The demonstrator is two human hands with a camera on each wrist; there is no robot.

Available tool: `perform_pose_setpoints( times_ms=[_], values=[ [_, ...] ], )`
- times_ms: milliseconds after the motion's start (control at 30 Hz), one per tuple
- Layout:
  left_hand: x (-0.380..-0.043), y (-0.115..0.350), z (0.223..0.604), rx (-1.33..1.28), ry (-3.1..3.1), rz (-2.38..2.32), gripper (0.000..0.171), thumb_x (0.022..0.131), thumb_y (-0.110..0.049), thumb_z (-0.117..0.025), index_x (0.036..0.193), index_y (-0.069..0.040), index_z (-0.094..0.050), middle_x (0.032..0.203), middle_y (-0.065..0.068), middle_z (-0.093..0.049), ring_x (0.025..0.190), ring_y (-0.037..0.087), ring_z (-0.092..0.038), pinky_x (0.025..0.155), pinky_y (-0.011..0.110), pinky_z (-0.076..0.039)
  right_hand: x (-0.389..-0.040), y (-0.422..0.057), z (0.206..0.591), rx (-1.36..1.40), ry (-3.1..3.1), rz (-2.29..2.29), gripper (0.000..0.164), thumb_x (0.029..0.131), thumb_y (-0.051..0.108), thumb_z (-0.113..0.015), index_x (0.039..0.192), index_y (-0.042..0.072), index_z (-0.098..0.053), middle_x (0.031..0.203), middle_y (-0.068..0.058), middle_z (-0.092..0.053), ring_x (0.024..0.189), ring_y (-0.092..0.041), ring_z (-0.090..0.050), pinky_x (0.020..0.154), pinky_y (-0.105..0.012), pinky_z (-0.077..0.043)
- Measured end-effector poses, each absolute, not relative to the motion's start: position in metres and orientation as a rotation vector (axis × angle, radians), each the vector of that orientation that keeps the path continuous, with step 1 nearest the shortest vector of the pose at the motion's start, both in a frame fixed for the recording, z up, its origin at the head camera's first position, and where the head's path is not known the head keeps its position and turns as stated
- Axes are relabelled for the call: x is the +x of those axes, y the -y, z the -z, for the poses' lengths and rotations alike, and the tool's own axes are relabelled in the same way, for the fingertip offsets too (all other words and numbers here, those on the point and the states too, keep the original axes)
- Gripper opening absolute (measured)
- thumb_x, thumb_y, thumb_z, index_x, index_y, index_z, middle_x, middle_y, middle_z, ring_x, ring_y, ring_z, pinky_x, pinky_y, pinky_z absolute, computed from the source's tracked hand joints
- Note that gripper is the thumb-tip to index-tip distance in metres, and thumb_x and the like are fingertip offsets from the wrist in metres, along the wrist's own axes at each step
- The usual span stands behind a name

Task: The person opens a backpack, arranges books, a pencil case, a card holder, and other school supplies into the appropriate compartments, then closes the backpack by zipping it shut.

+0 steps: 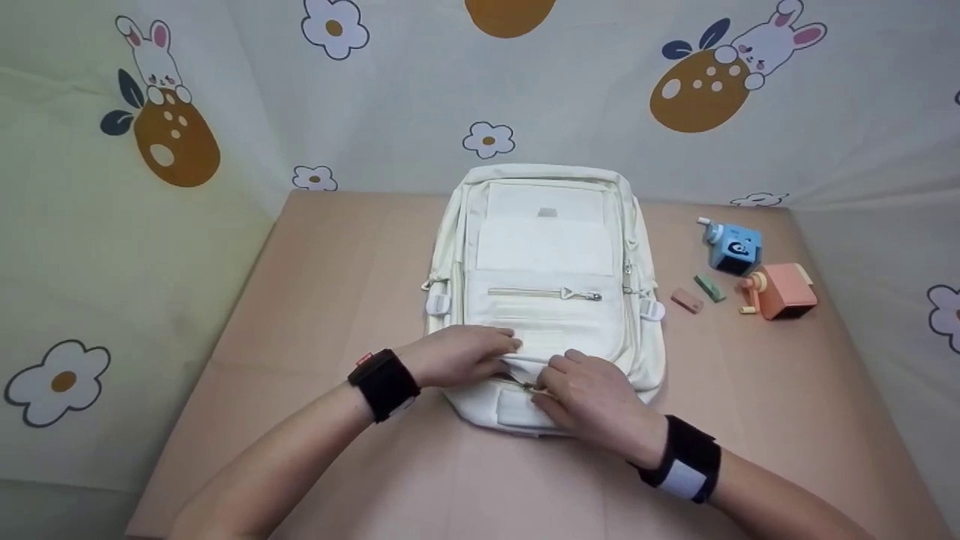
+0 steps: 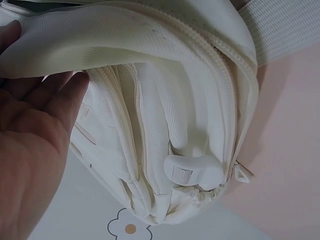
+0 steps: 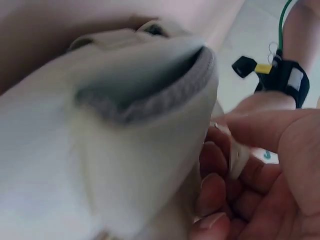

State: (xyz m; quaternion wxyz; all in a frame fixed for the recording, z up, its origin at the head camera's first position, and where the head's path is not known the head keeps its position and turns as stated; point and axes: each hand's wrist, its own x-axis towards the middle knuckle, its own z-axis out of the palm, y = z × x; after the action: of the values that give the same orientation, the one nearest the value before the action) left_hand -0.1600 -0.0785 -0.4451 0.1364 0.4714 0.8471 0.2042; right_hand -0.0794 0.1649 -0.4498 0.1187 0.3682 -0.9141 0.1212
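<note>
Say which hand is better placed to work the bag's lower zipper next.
The right hand, most likely: its curled fingers are at the zipper, while the left hand holds a fold of the bag.

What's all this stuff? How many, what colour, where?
Zippered fabric backpack: one, cream, mid-table
Blue boxy crank gadget: one, blue, right of backpack
Pink boxy crank gadget: one, pink, beside blue gadget
Small pink block: one, pink, right of backpack
Small green block: one, green, beside pink block
Flat tabletop: one, brown, underneath
Bunny-print cloth: count unclear, white, around table
Wristbands: two, black, one per wrist
Thin cord: one, green, by left wristband
Left hand: one, on backpack
Right hand: one, on backpack
</note>
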Motion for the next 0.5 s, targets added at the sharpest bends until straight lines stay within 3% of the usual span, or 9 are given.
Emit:
perform_pose_setpoints(
  times_ms=[133,300,500],
  values=[
    [-0.159,0.078,0.446,1.344,-2.450,-0.599,0.032,0.104,-0.017,-0.059,0.133,-0.006,-0.065,0.141,0.011,-0.061,0.138,0.024,-0.050,0.113,0.038,-0.039,-0.080,-0.182,0.443,1.055,2.640,-0.459,0.014,0.091,0.027,-0.078,0.098,0.017,-0.070,0.090,0.006,-0.062,0.079,-0.013,-0.053,0.065,-0.030,-0.045],
    [-0.157,0.076,0.447,1.321,-2.454,-0.598,0.030,0.104,-0.016,-0.058,0.131,-0.007,-0.066,0.140,0.008,-0.062,0.139,0.022,-0.049,0.114,0.037,-0.038,-0.083,-0.199,0.442,0.989,2.656,-0.499,0.027,0.086,0.020,-0.081,0.109,0.015,-0.070,0.102,0.004,-0.065,0.093,-0.017,-0.057,0.074,-0.035,-0.046],
    [-0.150,0.070,0.449,1.318,-2.522,-0.571,0.024,0.100,-0.016,-0.061,0.121,-0.011,-0.071,0.134,0.006,-0.066,0.136,0.021,-0.053,0.110,0.036,-0.042,-0.088,-0.200,0.455,0.973,2.758,-0.506,0.020,0.088,0.021,-0.079,0.106,0.017,-0.071,0.094,0.008,-0.063,0.084,-0.012,-0.058,0.071,-0.033,-0.047]
  ],
)
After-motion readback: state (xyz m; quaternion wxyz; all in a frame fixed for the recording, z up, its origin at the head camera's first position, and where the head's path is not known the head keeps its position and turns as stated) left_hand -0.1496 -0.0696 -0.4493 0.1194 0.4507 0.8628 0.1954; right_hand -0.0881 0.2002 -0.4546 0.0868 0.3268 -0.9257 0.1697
